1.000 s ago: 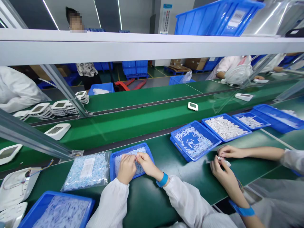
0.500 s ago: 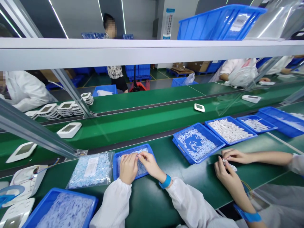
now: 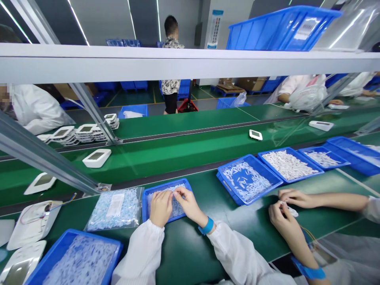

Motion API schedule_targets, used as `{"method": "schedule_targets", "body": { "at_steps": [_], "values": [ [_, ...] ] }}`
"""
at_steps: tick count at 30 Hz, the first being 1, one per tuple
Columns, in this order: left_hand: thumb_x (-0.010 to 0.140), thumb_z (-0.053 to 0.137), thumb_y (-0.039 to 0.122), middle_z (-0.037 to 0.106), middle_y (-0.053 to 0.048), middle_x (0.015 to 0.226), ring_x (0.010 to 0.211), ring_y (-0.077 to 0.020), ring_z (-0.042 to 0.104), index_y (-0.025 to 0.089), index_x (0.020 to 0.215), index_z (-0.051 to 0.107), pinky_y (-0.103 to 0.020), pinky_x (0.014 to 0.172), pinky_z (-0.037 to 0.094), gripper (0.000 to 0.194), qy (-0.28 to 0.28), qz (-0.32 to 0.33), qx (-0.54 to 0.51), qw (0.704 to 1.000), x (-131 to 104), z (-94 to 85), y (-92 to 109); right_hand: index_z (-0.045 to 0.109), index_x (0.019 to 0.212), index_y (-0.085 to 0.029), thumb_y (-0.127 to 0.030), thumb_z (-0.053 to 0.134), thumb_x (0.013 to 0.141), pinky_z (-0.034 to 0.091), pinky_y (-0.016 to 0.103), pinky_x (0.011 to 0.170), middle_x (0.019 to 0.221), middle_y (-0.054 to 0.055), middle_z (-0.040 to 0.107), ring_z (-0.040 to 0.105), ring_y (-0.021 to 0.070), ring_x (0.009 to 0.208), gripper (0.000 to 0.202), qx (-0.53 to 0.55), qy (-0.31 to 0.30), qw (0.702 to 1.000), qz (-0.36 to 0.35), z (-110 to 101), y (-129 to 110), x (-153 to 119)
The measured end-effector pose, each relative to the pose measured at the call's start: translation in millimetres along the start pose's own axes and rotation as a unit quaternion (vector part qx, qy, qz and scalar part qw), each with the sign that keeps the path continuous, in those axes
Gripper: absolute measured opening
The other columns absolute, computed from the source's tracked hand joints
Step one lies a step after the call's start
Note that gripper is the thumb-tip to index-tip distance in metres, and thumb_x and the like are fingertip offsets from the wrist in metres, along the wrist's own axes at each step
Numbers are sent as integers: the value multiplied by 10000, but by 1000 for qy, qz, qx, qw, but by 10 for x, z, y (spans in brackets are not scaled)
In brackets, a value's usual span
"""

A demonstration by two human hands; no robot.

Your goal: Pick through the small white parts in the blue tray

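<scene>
My left hand [image 3: 160,206] and my right hand [image 3: 187,202] meet fingertip to fingertip over a small blue tray [image 3: 145,217] of little translucent pieces. Both hands are closed in a pinch; whatever lies between the fingertips is too small and too covered to make out. A blue band circles my right wrist. Left of the tray lies a clear plastic bag [image 3: 102,211] full of pale blue and white small parts, with a white label on it. Nearer to me at the left stands a larger blue bin [image 3: 116,253] of translucent pieces.
At the right, a co-worker's hands [image 3: 282,211] hold a small white piece. Blue trays [image 3: 221,178] of small white parts line the bench. White devices with screens [image 3: 97,157] lie on the green conveyor [image 3: 178,146]. A metal post and overhead shelf [image 3: 178,69] stand in front.
My hands stay pinched together over the tray, almost unmoved. The white devices on the conveyor have shifted right. A person in the background has walked to the right.
</scene>
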State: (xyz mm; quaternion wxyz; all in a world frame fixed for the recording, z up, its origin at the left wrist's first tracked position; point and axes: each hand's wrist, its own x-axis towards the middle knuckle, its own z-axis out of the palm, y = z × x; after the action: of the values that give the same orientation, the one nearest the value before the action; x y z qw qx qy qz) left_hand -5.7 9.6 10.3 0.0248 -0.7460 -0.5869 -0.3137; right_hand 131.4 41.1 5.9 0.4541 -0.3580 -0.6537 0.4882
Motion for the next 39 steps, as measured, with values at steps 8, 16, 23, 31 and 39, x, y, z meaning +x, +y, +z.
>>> {"method": "schedule_targets", "body": {
  "at_steps": [8, 16, 23, 31, 39],
  "values": [
    [853, 399, 63, 648, -17, 726, 682, -157, 578, 161, 818, 581, -332, 747, 371, 209, 47, 37, -44, 997, -31, -14, -22, 573, 819, -180, -388, 484, 906, 426, 272, 702, 774, 13, 562, 514, 141, 729, 242, 27, 4, 1000, 4, 0, -3, -3],
    [799, 411, 32, 640, -3, 676, 629, -147, 571, 169, 765, 579, -340, 748, 379, 219, 74, 45, -41, 995, -42, -19, -16, 462, 726, -182, -400, 339, 969, 375, 251, 634, 671, -21, 475, 458, 114, 645, 349, -26, -73, 997, 5, -24, -13, -19],
    [750, 392, 4, 633, -6, 645, 582, -141, 556, 178, 701, 563, -336, 722, 388, 249, 45, 52, -44, 997, -35, 11, -23, 362, 695, -189, -343, 334, 971, 295, 245, 566, 625, -40, 381, 366, 107, 591, 318, -104, -72, 992, -7, -23, -1, -34],
    [679, 381, -25, 590, 4, 592, 556, -135, 532, 179, 647, 512, -329, 721, 390, 244, -14, 69, -45, 996, -30, 39, -32, 340, 657, -187, -220, 348, 943, 273, 247, 555, 594, -41, 382, 378, 108, 568, 288, -153, -73, 985, -12, -15, -17, -19],
    [737, 369, -2, 606, -8, 628, 591, -150, 554, 181, 694, 534, -339, 740, 403, 250, -31, 63, -25, 997, -9, 49, -27, 409, 678, -198, -242, 339, 947, 312, 250, 561, 612, -29, 437, 414, 121, 573, 282, -155, -56, 986, -4, -2, -41, -9]
  ]
}}
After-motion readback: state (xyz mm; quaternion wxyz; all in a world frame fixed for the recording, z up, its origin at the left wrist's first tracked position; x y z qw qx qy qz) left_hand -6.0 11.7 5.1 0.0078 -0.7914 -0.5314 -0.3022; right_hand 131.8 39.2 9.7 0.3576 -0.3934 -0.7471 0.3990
